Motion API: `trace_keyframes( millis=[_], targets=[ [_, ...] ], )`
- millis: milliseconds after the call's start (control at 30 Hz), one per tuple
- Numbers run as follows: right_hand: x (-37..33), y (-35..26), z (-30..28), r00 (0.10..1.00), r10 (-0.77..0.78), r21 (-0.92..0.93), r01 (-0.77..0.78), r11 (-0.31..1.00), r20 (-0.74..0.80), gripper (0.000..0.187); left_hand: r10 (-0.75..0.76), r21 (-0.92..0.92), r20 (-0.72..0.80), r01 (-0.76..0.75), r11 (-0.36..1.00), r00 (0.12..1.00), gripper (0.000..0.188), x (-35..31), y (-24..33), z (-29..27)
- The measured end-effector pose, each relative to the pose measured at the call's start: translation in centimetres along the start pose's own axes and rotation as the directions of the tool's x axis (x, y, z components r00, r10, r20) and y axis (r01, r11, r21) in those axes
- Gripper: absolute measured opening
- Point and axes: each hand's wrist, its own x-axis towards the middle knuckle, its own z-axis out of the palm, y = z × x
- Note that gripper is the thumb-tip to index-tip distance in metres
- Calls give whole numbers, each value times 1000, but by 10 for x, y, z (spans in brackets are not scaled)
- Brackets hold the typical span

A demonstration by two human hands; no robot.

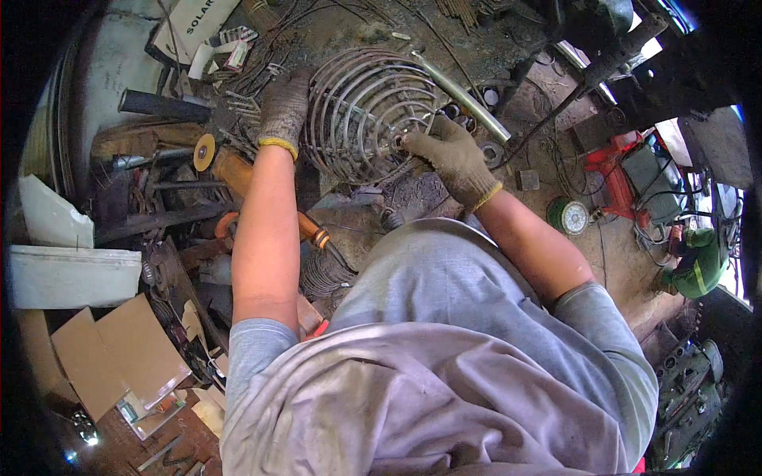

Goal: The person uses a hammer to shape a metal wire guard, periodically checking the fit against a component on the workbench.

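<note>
A round, cone-like spiral coil of bare metal rod [349,107] stands in front of me, its rings narrowing toward the right. My left hand [284,107], in a dirty knit glove with a yellow cuff, grips the coil's wide left rim; its fingertips are partly hidden. At the narrow end, my gloved right hand [460,159] is closed on the rod, with the thumb toward the coil's centre. A smooth metal pipe [464,99] lies just beyond the right hand.
On the left are an orange angle grinder [234,170] with a yellow disc, a dark tube [163,105], a white box [75,274] and cardboard [119,357]. To the right stand a green-rimmed spool [567,216] and a red machine [615,170]. Rods and cables litter the dirty floor.
</note>
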Motion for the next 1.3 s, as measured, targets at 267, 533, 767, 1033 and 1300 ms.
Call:
trace_keyframes(
  millis=[267,533,767,1033,1300],
  targets=[
    [6,4,4,1000,15,-46,-15,999,-1,57,131,-13,-17,-131,991,991,47,2,-10,0],
    [4,-5,7,999,-3,51,1,999,39,38,145,78,-74,-139,987,987,46,-12,1,0],
    [1,-13,10,999,41,-14,-41,999,-20,40,132,132,-89,-120,984,987,52,-7,-1,1],
    [10,-6,8,1000,11,-105,-14,994,-30,39,112,109,-84,-103,989,990,53,-5,-4,2],
    [4,-6,10,1000,-16,-19,16,1000,-14,41,33,56,-57,-30,998,998,58,-3,0,1]
  ],
)
